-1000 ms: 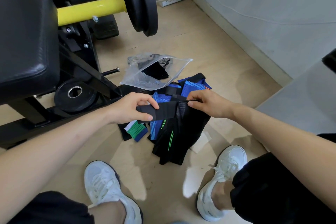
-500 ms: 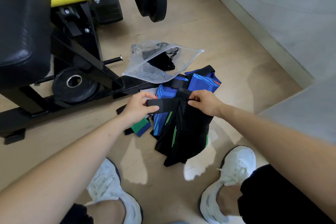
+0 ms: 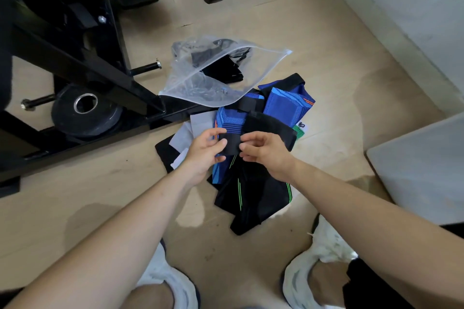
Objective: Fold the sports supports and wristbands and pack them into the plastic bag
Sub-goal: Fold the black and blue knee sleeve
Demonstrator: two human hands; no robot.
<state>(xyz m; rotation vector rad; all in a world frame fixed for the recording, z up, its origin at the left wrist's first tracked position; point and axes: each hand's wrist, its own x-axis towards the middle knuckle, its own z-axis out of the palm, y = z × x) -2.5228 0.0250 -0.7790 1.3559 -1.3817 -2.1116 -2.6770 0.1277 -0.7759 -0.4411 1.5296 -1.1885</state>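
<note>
Both hands, left hand (image 3: 204, 152) and right hand (image 3: 266, 154), pinch the black strap (image 3: 229, 143) (soft, floppy, light), so holding its ends seems best.

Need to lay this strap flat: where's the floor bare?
Bare floor right of the plastic bag, up to the wall; also left of the black support, ahead of the left shoe. Crowded: the blue supports beneath the black strap, the machine frame.

Bright, even light overall. The tan floor (image 3: 276, 20) shows soft grey shadows and a couple of pale sunlit patches low in the middle. The plastic bag (image 3: 200, 90) has a mild white sheen. It's all slightly soft, and the wide lens bends the edges — the black machine frame (image 3: 75, 57) goes murky.
</note>
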